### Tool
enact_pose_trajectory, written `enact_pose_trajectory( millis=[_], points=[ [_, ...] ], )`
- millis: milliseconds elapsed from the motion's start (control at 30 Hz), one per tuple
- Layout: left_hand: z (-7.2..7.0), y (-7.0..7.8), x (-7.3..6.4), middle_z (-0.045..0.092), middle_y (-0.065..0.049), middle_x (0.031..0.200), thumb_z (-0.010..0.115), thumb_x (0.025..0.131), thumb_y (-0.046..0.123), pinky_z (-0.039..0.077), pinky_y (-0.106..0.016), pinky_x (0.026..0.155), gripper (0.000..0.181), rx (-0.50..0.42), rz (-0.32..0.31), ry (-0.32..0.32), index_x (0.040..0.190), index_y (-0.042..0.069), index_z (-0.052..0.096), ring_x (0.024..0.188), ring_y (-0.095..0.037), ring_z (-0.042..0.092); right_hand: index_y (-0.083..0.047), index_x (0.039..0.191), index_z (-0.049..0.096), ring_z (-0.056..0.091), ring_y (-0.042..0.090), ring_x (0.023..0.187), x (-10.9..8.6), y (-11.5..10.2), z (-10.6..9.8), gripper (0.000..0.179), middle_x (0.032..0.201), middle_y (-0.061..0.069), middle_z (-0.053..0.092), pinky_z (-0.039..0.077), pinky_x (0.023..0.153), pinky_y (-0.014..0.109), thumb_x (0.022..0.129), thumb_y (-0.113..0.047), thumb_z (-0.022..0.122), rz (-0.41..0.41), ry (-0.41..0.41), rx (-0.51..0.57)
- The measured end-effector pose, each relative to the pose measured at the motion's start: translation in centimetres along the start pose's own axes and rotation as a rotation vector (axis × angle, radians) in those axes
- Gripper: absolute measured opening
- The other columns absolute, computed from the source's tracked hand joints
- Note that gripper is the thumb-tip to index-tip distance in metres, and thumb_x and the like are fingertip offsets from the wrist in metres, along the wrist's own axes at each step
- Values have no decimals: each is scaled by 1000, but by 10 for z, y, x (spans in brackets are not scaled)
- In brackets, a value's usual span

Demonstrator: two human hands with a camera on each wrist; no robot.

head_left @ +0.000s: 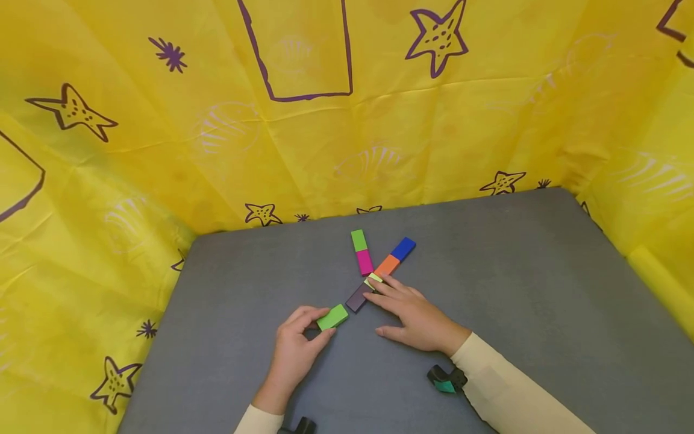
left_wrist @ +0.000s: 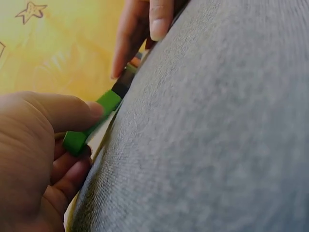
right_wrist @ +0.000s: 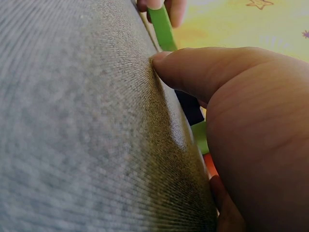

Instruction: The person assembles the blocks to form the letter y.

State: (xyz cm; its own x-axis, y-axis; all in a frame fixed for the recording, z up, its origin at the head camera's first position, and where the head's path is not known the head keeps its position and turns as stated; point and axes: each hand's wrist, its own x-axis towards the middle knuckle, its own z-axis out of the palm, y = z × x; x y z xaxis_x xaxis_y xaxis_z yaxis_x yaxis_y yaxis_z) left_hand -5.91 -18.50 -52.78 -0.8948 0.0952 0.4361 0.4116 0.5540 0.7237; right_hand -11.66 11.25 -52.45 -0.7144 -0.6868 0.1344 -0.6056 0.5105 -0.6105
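Note:
My left hand (head_left: pixel 295 342) pinches a bright green block (head_left: pixel 332 317) between thumb and fingers, low over the table near the row's lower end. In the left wrist view the thumb lies along the green block (left_wrist: pixel 109 100). My right hand (head_left: pixel 414 314) has its fingers spread, with fingertips on or beside a dark purple block (head_left: pixel 356 298) and a pale yellow-green block (head_left: pixel 373 279). Beyond these in a slanting line lie an orange block (head_left: pixel 387 266) and a blue block (head_left: pixel 403 248). A pink block (head_left: pixel 364 263) and another green block (head_left: pixel 358 240) form a second arm, branching up.
A grey cloth-covered table (head_left: pixel 260 277) carries the blocks. Yellow curtain (head_left: pixel 303 163) with drawn stars stands behind it and at both sides. Dark wrist devices (head_left: pixel 447 380) sit at both of my wrists.

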Motion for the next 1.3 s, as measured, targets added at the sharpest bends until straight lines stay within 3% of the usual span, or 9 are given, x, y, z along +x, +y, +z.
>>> enact_pose_trajectory(
  millis=[200,333,433,667,1300],
  points=[
    [4,4,0,73,3,108,101,75,1,58,-28,84,47,65,4,-49,117,8,82,96,-12,71,-18,167,47,12,28,165,0,0,0,74,178,0,26,28,121,68,103,-37,79,-5,4,3],
    [4,6,-1,71,1,115,103,75,8,57,-32,89,56,37,-45,-118,126,9,78,102,-11,70,-18,167,48,13,29,165,0,0,0,74,178,0,26,28,121,68,103,-36,79,-8,3,1],
    [2,5,-1,70,0,121,102,75,3,55,-33,93,62,0,-58,-139,130,9,75,105,-12,70,-19,167,48,13,29,165,0,0,1,74,178,-1,26,28,121,68,103,-37,78,-7,2,-7],
    [2,3,-2,72,0,123,96,77,-8,57,-29,89,58,-11,0,-132,130,6,75,100,-15,71,-19,168,47,12,28,165,0,0,1,74,178,-2,25,27,121,67,103,-37,78,-1,-4,-4],
    [3,5,-1,73,-1,120,96,77,-8,58,-36,89,55,-12,-35,-119,126,6,77,103,-16,71,-19,167,47,12,28,165,0,0,-1,74,178,-1,26,27,121,67,103,-37,78,-5,3,-4]
  ],
)
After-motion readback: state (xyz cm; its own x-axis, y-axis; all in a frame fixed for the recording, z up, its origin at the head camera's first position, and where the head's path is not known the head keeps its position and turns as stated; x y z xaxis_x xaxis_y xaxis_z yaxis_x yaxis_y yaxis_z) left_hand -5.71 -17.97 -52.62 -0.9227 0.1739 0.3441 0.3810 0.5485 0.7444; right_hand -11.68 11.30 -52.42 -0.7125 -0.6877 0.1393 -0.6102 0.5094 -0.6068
